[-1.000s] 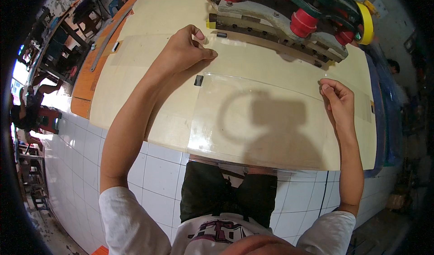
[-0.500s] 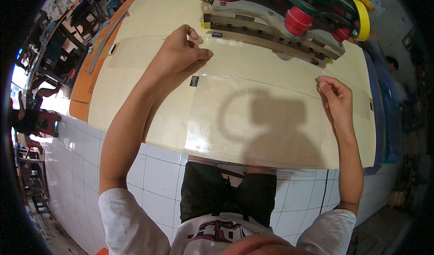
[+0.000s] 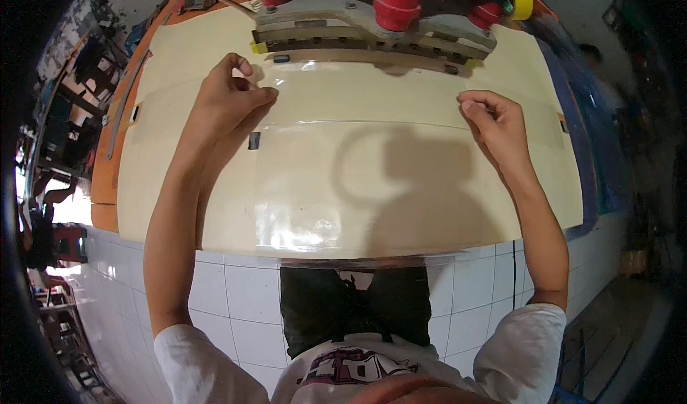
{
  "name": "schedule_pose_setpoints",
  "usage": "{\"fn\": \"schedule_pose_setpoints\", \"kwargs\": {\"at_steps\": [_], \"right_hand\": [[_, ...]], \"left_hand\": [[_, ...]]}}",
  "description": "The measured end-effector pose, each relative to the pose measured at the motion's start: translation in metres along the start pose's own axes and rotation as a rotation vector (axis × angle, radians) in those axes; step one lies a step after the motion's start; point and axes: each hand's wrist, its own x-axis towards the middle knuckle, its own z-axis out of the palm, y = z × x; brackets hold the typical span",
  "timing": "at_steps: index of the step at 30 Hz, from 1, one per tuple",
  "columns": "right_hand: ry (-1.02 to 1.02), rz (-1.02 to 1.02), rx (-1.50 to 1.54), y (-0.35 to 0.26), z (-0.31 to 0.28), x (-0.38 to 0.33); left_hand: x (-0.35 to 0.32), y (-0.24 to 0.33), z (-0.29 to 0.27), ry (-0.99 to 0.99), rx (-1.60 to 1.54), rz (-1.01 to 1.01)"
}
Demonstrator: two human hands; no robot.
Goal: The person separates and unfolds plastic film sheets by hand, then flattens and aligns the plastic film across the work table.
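At the far left an orange edge [image 3: 107, 182] borders the cream surface [image 3: 186, 53]. The left hand [image 3: 229, 100] pinches the upper left corner of a clear film sheet [image 3: 358, 182], fingers closed on its edge. The sheet lies flat across the surface, its near edge at the surface's front rim, glossy patches showing near the bottom. Above, a grey machine [image 3: 372, 32] with red knobs [image 3: 396, 7] sits close behind. The right hand [image 3: 497, 121] pinches the upper right corner. The sheet looks mostly laid down; its top edge seems not yet settled.
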Motion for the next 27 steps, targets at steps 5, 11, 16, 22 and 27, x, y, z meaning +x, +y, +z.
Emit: {"fn": "schedule_pose_setpoints", "kwargs": {"at_steps": [5,11,16,22,27], "right_hand": [[-0.03,0.055,0.001,0.0,-0.004,0.0],[-0.017,0.0,-0.114,0.006,-0.002,0.003],[0.011,-0.023,-0.173,0.008,0.001,0.004],[0.025,-0.055,-0.189,0.009,0.0,0.004],[0.034,-0.057,-0.234,0.008,-0.001,0.004]], "left_hand": [[0.004,0.0,-0.002,0.039,0.156,0.05],[0.01,-0.003,-0.008,0.04,0.431,0.101],[0.011,-0.008,-0.011,0.048,0.351,0.062],[0.011,-0.007,-0.009,0.052,0.229,0.048],[0.01,-0.006,-0.008,0.055,0.311,0.04]]}}
